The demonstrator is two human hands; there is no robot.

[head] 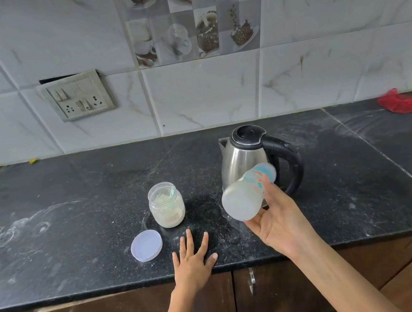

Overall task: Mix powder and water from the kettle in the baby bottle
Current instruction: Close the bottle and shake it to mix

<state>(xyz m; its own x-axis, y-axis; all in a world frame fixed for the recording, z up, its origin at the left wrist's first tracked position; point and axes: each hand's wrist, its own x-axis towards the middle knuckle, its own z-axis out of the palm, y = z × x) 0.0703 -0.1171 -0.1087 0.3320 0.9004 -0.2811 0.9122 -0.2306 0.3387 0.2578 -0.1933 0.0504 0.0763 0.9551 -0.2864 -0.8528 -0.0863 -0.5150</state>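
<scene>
From the head camera, the right hand grips the baby bottle above the dark counter, tilted with its base toward the camera, blurred, in front of the steel kettle. Its contents look milky white. Red lettering on it is too blurred to read. The open jar holds pale powder and a scoop; its lid lies just beside it. The left hand rests flat, fingers spread, on the counter.

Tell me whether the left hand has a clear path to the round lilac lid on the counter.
Probably yes: the left hand lies flat and empty beside the lilac lid, with only bare black counter between them.
</scene>
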